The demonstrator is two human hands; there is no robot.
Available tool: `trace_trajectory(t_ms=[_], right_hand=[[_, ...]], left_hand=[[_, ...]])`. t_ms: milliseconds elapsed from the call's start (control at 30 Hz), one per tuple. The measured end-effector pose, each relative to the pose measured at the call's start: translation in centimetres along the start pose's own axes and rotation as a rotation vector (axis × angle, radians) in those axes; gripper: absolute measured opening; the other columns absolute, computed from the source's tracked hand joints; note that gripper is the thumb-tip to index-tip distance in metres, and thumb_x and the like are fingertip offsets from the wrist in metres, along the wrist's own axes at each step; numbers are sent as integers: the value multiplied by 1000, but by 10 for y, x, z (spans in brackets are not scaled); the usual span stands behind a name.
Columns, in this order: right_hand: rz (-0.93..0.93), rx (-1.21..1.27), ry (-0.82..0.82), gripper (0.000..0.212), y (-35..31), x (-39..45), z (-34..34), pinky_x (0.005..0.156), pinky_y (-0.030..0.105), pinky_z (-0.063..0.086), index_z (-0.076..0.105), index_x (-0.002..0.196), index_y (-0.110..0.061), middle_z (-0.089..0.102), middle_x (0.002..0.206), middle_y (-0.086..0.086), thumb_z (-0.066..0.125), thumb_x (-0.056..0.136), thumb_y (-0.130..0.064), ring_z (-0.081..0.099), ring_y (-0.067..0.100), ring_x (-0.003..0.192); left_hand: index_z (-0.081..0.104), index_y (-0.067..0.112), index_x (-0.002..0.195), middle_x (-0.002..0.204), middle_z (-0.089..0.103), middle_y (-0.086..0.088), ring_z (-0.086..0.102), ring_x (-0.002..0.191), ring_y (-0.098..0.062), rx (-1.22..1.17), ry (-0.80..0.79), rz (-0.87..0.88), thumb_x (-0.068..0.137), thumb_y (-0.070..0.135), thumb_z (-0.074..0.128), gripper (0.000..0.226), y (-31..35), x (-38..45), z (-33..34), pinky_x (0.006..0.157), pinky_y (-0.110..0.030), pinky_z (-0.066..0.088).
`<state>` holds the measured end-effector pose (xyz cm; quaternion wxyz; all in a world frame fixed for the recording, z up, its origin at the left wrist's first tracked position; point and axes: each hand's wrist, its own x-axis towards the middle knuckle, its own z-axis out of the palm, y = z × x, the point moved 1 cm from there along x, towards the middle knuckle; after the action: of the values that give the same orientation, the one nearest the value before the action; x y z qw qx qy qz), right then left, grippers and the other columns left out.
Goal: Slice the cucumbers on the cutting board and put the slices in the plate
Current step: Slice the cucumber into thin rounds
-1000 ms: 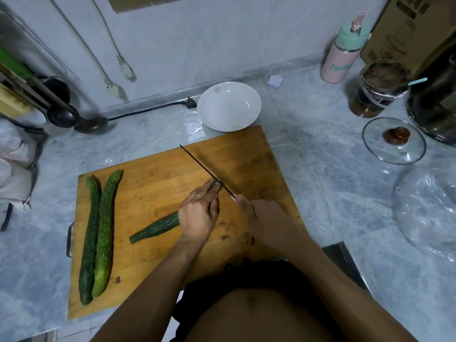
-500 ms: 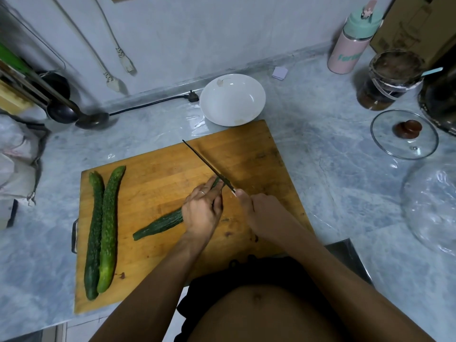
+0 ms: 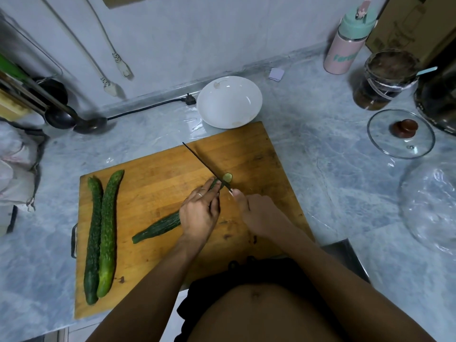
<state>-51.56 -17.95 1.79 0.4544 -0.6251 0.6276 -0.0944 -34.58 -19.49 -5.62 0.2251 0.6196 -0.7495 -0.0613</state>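
I am standing at a grey stone counter [image 3: 333, 183] with a brown wooden cutting board [image 3: 158, 191] lying in front of me. My left hand [image 3: 199, 213] is lying over a dark green cucumber [image 3: 158, 228] in the middle of the board, with my fingers curled down on it and pressing it still. The thin end of that cucumber is sticking out to the left of my hand. My right hand [image 3: 259, 213] is wrapped around the handle of a knife [image 3: 204, 166], and the handle is hiding inside my fist. The thin dark blade is pointing far and to the left, sitting right at the cut end of the cucumber by my left fingertips. One small round slice [image 3: 227, 177] is lying just on the right side of the blade, touching it. Two whole cucumbers [image 3: 101, 233] are lying side by side on the left part of the board, touching each other. A white plate [image 3: 229, 101] is sitting on the counter just past the far edge of the board. A glass lid [image 3: 401, 134] with a brown knob is lying far to the right, and a pink and green bottle [image 3: 345, 43] is standing by the wall.
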Motion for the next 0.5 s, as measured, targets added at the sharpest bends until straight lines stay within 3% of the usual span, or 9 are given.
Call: trace_trajectory(t_ms=[100, 500], right_hand=[[-20, 8, 10, 63, -2, -8, -8, 54, 23, 32, 49, 63, -17, 51, 60, -1, 16, 106, -50, 49, 10, 56], [-57, -43, 32, 63, 0, -28, -12, 54, 23, 36, 53, 65, -19, 56, 61, -2, 16, 103, -54, 55, 10, 58]], left_hand=[[72, 25, 120, 130, 66, 4, 66, 105, -19, -6, -12, 7, 88, 17, 59, 35, -1, 0, -1, 68, -30, 57], [74, 25, 117, 127, 68, 3, 66, 105, -20, -11, 9, -20, 87, 17, 61, 33, 3, -1, -4, 69, -30, 56]])
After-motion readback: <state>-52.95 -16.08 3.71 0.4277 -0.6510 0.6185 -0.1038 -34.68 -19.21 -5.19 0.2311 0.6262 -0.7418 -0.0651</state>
